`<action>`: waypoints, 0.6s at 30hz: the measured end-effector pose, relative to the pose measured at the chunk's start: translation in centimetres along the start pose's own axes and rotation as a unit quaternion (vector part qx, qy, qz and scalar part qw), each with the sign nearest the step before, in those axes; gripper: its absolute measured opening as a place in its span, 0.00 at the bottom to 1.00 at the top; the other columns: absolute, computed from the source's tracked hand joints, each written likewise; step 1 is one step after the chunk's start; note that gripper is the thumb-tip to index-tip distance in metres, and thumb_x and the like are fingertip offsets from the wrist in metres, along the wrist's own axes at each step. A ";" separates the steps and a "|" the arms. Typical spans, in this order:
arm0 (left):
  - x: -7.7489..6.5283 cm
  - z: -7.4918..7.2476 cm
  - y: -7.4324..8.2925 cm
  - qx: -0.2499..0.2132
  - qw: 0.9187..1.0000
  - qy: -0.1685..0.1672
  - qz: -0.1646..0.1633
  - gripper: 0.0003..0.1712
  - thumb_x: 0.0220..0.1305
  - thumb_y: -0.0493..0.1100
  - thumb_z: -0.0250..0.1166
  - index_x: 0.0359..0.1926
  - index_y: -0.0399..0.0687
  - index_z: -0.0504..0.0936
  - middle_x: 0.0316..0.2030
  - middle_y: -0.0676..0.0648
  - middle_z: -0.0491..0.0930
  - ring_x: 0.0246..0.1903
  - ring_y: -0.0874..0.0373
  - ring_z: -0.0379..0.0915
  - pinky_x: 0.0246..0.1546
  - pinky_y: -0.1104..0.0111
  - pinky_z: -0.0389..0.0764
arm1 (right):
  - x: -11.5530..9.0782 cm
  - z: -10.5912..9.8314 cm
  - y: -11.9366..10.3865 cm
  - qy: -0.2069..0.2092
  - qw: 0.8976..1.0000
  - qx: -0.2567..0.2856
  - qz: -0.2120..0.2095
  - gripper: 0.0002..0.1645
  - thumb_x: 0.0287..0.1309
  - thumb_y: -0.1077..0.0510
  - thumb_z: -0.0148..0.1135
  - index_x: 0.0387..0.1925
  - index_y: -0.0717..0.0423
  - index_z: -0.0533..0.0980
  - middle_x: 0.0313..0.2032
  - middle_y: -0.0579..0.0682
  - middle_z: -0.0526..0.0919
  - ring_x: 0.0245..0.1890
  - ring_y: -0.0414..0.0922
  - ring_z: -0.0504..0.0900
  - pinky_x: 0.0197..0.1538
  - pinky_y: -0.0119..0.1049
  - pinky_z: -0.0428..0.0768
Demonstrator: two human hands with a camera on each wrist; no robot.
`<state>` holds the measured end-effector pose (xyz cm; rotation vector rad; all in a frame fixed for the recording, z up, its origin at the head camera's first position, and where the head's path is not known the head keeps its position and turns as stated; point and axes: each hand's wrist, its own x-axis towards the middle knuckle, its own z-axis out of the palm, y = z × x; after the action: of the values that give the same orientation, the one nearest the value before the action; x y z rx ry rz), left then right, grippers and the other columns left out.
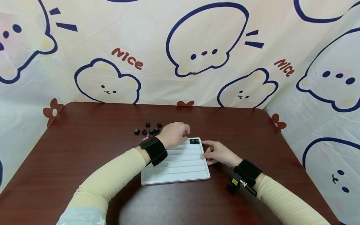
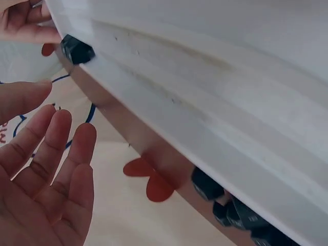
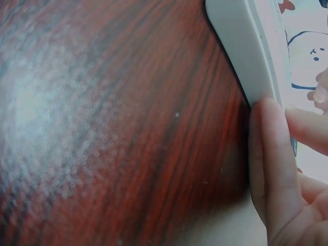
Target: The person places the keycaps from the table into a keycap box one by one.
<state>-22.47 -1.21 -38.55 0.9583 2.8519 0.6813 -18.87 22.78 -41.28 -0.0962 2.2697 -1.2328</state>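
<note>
Brown table [image 1: 84,150] has 2 black cubes [image 1: 192,141] on white tray [image 1: 182,174], approx. 8 loose cubes [image 1: 152,131] seem left, L hand [image 1: 173,134] empty, R hand [image 1: 218,152] gripping tray.

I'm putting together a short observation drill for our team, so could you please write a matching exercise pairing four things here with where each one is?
Things:
1. Left hand
2. Right hand
3. Pair of black pieces
4. Loose black pieces

Places:
A. In the far right corner of the white tray
B. On the brown table, beyond the tray's far left part
C. Touching the tray's right edge
D. Near the tray's far edge, holding nothing

Right pairs: 1-D, 2-C, 3-A, 4-B.
</note>
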 end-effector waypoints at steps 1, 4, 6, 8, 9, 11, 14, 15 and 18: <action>-0.1 -0.2 -0.2 -0.004 1.000 0.002 -0.004 0.10 0.69 0.39 0.68 0.50 0.43 0.86 0.40 0.48 0.83 0.36 0.57 0.78 0.37 0.67 0.79 | 0.0 0.0 0.0 0.001 1.000 0.000 0.002 0.43 0.64 0.65 0.68 0.75 0.68 0.60 0.32 0.56 0.80 0.25 0.44 0.82 0.33 0.37 0.85; -0.6 -0.7 -0.7 -0.020 1.000 0.007 -0.016 0.12 0.69 0.39 0.68 0.52 0.42 0.86 0.41 0.47 0.84 0.38 0.57 0.79 0.39 0.66 0.80 | 0.0 0.0 -0.1 0.002 1.000 -0.001 0.004 0.43 0.64 0.65 0.69 0.75 0.67 0.60 0.32 0.56 0.80 0.26 0.44 0.82 0.33 0.37 0.85; -0.8 -1.0 -1.0 -0.032 0.999 0.010 -0.025 0.13 0.70 0.39 0.68 0.53 0.42 0.86 0.42 0.47 0.85 0.39 0.56 0.79 0.40 0.65 0.81 | 0.0 -0.1 -0.1 0.000 1.000 -0.002 0.004 0.43 0.64 0.65 0.69 0.75 0.68 0.59 0.32 0.56 0.80 0.26 0.44 0.82 0.34 0.37 0.85; -1.2 -1.4 -1.4 -0.043 0.999 0.015 -0.030 0.14 0.70 0.40 0.68 0.54 0.42 0.86 0.43 0.47 0.85 0.41 0.56 0.79 0.42 0.64 0.81 | -0.1 -0.2 -0.1 -0.006 1.000 -0.001 0.001 0.44 0.64 0.65 0.69 0.75 0.68 0.58 0.33 0.57 0.80 0.26 0.44 0.82 0.34 0.37 0.85; -1.3 -1.6 -1.7 -0.046 0.998 0.016 -0.032 0.15 0.70 0.40 0.68 0.55 0.42 0.86 0.44 0.46 0.85 0.42 0.56 0.80 0.43 0.64 0.81 | -0.1 -0.2 -0.1 -0.010 1.000 -0.002 -0.003 0.44 0.64 0.65 0.69 0.75 0.69 0.58 0.33 0.57 0.80 0.26 0.44 0.82 0.33 0.37 0.85; -1.8 -1.9 -2.1 -0.051 0.998 0.016 -0.030 0.16 0.71 0.41 0.67 0.57 0.42 0.85 0.47 0.45 0.85 0.45 0.54 0.80 0.46 0.63 0.81 | -0.1 -0.3 0.0 -0.012 1.000 -0.001 -0.003 0.44 0.64 0.65 0.69 0.75 0.68 0.58 0.33 0.57 0.80 0.26 0.44 0.82 0.33 0.37 0.85; -2.5 -2.2 -2.9 -0.052 0.998 0.018 -0.020 0.20 0.72 0.44 0.66 0.61 0.43 0.83 0.55 0.45 0.84 0.54 0.52 0.79 0.54 0.60 0.79 | 0.0 -0.3 0.0 -0.012 1.000 0.001 -0.001 0.44 0.64 0.64 0.69 0.75 0.67 0.58 0.33 0.57 0.80 0.26 0.45 0.82 0.33 0.37 0.85; -2.8 -2.3 -3.3 -0.050 0.998 0.020 -0.017 0.21 0.73 0.45 0.65 0.63 0.43 0.82 0.57 0.45 0.83 0.57 0.52 0.78 0.56 0.59 0.78 | 0.0 -0.2 0.1 -0.011 1.000 0.000 0.000 0.44 0.64 0.65 0.69 0.75 0.67 0.58 0.33 0.57 0.80 0.26 0.45 0.82 0.33 0.37 0.85; -3.8 -2.7 -4.4 -0.047 0.998 0.033 -0.004 0.24 0.74 0.47 0.65 0.66 0.45 0.80 0.60 0.45 0.81 0.61 0.50 0.75 0.61 0.57 0.75 | 0.2 -0.2 0.2 -0.008 1.000 0.001 0.002 0.44 0.64 0.64 0.69 0.75 0.66 0.58 0.33 0.57 0.80 0.26 0.45 0.82 0.33 0.37 0.85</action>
<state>-22.40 -7.58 -38.29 0.9273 2.8474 0.8544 -19.09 23.00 -41.43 -0.1004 2.2542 -1.2295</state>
